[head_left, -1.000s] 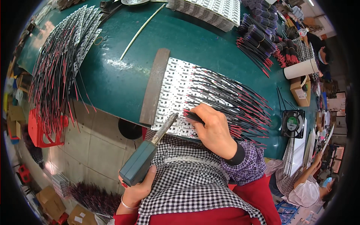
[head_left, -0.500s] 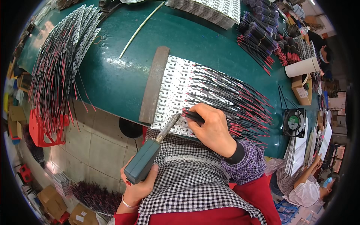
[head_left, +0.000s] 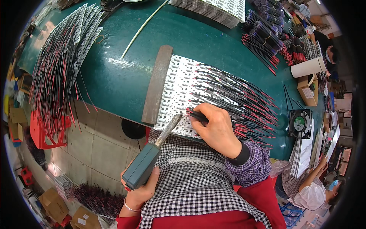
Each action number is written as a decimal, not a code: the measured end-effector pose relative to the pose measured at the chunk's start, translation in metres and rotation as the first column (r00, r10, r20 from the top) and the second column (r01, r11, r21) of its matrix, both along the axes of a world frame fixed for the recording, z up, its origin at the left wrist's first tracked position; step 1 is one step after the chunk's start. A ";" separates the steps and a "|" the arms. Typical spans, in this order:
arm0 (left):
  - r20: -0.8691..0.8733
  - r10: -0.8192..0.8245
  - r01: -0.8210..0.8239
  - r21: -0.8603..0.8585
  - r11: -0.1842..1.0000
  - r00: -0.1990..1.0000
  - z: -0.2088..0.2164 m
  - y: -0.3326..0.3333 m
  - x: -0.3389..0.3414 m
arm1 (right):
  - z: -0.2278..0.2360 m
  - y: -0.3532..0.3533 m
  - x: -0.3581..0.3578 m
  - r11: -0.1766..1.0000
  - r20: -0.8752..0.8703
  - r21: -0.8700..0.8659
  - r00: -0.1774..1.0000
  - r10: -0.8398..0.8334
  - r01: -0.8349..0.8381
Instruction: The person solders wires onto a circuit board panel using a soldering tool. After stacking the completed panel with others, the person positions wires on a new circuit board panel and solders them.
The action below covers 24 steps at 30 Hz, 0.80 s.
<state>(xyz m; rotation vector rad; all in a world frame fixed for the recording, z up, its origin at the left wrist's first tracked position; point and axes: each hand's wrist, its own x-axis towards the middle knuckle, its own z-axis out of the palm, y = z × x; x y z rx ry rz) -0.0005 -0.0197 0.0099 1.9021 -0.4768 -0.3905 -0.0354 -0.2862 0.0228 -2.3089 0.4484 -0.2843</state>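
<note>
My left hand [head_left: 141, 191] is closed round the dark green handle of a soldering iron [head_left: 142, 166]. Its metal tip points up and away over a white circuit board panel [head_left: 173, 87]. Between the thumb and fingers of my right hand [head_left: 218, 128] are thin black wires with red ends [head_left: 198, 115], held low over the panel. Their bared ends lie close to the iron tip; I cannot tell whether they touch. Rows of black and red wires [head_left: 244, 95] run from the panel toward the right. A flat metal bar [head_left: 157, 84] lies along the panel's left edge.
Wired panels [head_left: 63, 61] hang over the table's left edge above a red stool [head_left: 47, 131]. Stacked panels [head_left: 213, 11] stand at the back. Wire bundles [head_left: 263, 34], a white roll [head_left: 308, 68] and a small fan [head_left: 300, 124] sit right. A co-worker [head_left: 310, 192] is at far right.
The soldering iron has shifted slightly left, its tip a little farther from the wire ends in my right hand. My right hand has barely moved.
</note>
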 end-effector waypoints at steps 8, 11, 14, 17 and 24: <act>-0.007 -0.023 0.023 -0.025 0.999 1.000 0.004 -0.006 0.002 | 0.004 -0.009 0.005 0.997 -0.048 0.080 0.999 0.018 -0.014; -0.015 -0.036 0.035 -0.013 0.999 0.999 0.004 -0.005 0.001 | 0.003 -0.009 0.004 0.996 -0.057 0.083 0.998 0.028 -0.023; -0.080 -0.054 0.057 0.040 0.998 0.995 0.007 -0.003 0.002 | 0.002 -0.008 0.004 0.997 -0.052 0.077 0.998 0.025 -0.021; -0.121 -0.034 0.040 0.050 0.998 0.992 0.010 -0.004 0.003 | 0.004 -0.008 0.004 0.998 -0.047 0.065 0.998 0.028 -0.025; 0.103 0.336 -0.324 -0.118 0.939 0.936 0.016 0.038 0.002 | 0.005 -0.005 0.005 0.998 -0.037 0.030 0.997 0.064 -0.063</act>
